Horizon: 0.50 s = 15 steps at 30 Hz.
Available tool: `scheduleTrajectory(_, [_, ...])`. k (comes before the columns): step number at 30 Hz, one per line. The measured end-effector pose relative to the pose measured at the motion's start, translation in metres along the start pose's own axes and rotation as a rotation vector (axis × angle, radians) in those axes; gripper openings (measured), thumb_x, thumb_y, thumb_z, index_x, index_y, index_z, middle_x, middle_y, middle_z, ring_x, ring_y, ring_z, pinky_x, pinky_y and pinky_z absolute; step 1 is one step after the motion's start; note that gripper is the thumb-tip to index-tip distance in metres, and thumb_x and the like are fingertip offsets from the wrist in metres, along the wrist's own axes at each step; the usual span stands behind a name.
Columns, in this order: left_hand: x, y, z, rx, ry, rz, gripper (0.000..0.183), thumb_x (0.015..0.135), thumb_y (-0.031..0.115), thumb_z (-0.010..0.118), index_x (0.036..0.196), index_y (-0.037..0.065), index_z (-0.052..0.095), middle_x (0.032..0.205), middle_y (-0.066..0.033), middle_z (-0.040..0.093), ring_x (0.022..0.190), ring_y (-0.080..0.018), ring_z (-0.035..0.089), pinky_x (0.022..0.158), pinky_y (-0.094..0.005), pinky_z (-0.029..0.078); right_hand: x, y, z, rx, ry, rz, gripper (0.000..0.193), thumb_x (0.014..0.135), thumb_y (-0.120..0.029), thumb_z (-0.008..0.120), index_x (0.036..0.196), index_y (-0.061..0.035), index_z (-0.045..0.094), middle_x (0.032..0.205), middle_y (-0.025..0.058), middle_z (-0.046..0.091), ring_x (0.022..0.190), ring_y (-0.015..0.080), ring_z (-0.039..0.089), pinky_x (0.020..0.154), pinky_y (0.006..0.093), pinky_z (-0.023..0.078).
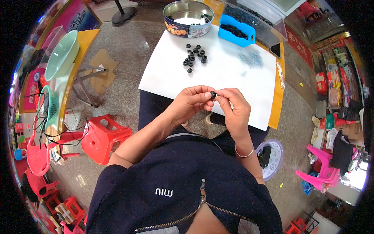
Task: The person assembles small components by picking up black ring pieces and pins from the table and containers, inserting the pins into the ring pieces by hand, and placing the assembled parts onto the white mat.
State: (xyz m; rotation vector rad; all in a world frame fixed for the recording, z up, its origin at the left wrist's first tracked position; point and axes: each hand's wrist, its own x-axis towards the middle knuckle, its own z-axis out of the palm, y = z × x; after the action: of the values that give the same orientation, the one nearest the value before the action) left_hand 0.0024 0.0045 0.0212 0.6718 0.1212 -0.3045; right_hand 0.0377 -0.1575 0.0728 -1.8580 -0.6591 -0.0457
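Dead centre of the frame, left hand [189,102] and right hand [233,105] meet fingertip to fingertip, both pinched narrow on 1 tiny black ring [213,94], which looks light, rubbery and easily dropped, best gripped by its rim above the white sheet [233,74].

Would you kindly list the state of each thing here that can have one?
Left hand: pinching the black ring.
Right hand: pinching the same ring.
Round tin: open, a few rings inside.
Blue bin: holds black parts.
Loose rings: scattered on the white sheet.
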Motion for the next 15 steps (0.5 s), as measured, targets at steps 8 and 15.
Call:
scheduleTrajectory(8, [-0.006,-0.001,-0.003,0.2,0.074,0.036,0.021,0.088,0.01,0.059,0.104,-0.003,0.06,0.082,-0.0074,0.064,0.068,-0.0135,0.061,0.066,-0.0258,0.052,-0.003,0.001,0.006,-0.281,-0.083,-0.277,0.014,0.078,0.006,0.06,0.091,0.0028,0.061,0.086,0.0145,0.058,0.078,0.03,0.057,0.069,0.0364,0.048])
scheduleTrajectory(15, [-0.004,-0.019,-0.008,0.327,-0.027,0.054,0.018,0.09,0.01,0.056,0.1,-0.005,0.06,0.078,-0.0067,0.063,0.069,-0.0121,0.062,0.064,-0.0248,0.052,-0.024,0.02,0.005,-0.395,-0.136,-0.359,0.014,0.082,0.003,0.058,0.096,0.0026,0.058,0.087,0.0158,0.057,0.078,0.031,0.057,0.069,0.037,0.047])
